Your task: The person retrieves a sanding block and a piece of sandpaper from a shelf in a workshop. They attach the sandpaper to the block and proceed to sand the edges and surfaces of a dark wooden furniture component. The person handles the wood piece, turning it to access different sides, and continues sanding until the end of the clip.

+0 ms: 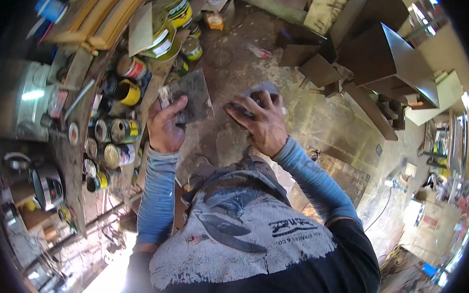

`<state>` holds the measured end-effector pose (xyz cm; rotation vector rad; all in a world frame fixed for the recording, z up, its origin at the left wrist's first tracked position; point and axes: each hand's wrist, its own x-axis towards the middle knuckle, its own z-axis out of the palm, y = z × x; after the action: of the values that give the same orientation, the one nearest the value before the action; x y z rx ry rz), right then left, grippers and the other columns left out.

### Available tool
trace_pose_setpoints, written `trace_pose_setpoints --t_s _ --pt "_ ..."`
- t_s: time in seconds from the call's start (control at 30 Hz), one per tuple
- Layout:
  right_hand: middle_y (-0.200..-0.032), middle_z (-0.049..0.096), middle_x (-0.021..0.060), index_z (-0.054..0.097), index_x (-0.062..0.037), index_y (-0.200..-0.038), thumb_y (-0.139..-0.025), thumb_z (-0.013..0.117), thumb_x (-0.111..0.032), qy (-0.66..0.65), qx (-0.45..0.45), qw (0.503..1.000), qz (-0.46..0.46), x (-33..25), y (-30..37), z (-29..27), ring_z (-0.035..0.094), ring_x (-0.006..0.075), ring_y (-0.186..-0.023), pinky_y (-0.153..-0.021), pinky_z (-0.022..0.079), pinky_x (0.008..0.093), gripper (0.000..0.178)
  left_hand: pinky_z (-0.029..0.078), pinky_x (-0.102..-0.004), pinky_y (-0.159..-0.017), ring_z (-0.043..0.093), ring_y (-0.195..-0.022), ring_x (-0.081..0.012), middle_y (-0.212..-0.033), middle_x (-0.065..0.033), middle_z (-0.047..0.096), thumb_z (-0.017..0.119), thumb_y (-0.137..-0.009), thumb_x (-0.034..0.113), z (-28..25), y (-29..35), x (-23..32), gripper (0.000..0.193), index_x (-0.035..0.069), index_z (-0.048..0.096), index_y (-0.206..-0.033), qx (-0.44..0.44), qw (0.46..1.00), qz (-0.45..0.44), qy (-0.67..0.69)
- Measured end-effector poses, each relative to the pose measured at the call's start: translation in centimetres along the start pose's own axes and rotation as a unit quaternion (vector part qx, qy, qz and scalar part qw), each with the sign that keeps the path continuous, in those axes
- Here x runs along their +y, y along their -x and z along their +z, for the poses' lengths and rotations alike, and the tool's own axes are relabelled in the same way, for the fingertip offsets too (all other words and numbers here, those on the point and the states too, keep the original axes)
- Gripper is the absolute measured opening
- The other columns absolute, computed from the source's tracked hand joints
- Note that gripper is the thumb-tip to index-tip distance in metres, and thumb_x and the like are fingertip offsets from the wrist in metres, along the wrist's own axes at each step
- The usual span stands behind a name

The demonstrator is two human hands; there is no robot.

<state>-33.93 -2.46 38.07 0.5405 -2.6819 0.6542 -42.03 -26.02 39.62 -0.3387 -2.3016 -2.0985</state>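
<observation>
Hands [165,123] dirt-smudged, flat squarish dark plate [196,98] in the left

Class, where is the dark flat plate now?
In the head view, the dark flat plate is in the person's left hand, left of centre, between a yellow can and the right hand.

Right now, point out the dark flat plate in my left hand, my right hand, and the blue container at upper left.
Dark flat plate [195,98]: head view, middle of its broad face.
Right hand [265,119]: head view, back of the hand.
Blue container [51,9]: head view, its side.
</observation>
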Motion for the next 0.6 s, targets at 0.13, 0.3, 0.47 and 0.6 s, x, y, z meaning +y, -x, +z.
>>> trace_pose_setpoints --t_s 0.13,0.3,0.47,0.6 --pt "-0.127 0.056 0.0014 0.066 -0.0204 -0.128 -0.061 0.068 -0.01 0.032 0.024 0.998 0.048 1.2 0.7 -2.0 0.049 0.0286 -0.108 -0.087 0.037 0.047 0.068 0.052 -0.0304 -0.082 0.066 -0.088 -0.0157 -0.098 -0.0072 0.072 0.066 -0.086 0.006 4.4 -1.9 0.7 0.019 -0.002 0.07 -0.103 -0.04 0.999 0.007 -0.015" --pt "-0.123 0.058 -0.0003 0.065 -0.0213 -0.13 -0.067 0.065 -0.011 0.071 0.028 0.989 0.128 3.4 0.7 -3.6 0.05 0.0267 -0.106 -0.086 0.037 0.0452 0.064 0.05 -0.0292 -0.081 0.065 -0.085 -0.0141 -0.094 -0.0062 0.072 0.066 -0.086 0.009 8.9 -6.6 -0.2 0.02 -0.002 0.069 -0.103 -0.112 0.993 -0.032 0.006" --pt "-0.121 0.059 0.0003 0.066 -0.0218 -0.128 -0.067 0.064 -0.007 0.124 0.029 0.973 0.19 6.5 -1.1 -2.6 0.051 0.026 -0.104 -0.086 0.038 0.0454 0.062 0.051 -0.0282 -0.08 0.065 -0.084 -0.0126 -0.094 -0.005 0.072 0.066 -0.087 0.007 12.0 -12.3 -3.8 0.019 -0.001 0.069 -0.103 -0.206 0.972 -0.088 0.067" --pt "-0.12 0.059 0.0016 0.066 -0.0213 -0.128 -0.067 0.063 -0.005 0.135 0.059 0.957 0.248 8.2 -3.7 -0.6 0.052 0.0271 -0.104 -0.088 0.039 0.0465 0.063 0.053 -0.0293 -0.082 0.067 -0.088 -0.0156 -0.098 -0.0061 0.072 0.065 -0.086 0.004 14.0 -18.2 -5.2 0.022 -0.001 0.069 -0.107 -0.283 0.923 -0.215 0.148"
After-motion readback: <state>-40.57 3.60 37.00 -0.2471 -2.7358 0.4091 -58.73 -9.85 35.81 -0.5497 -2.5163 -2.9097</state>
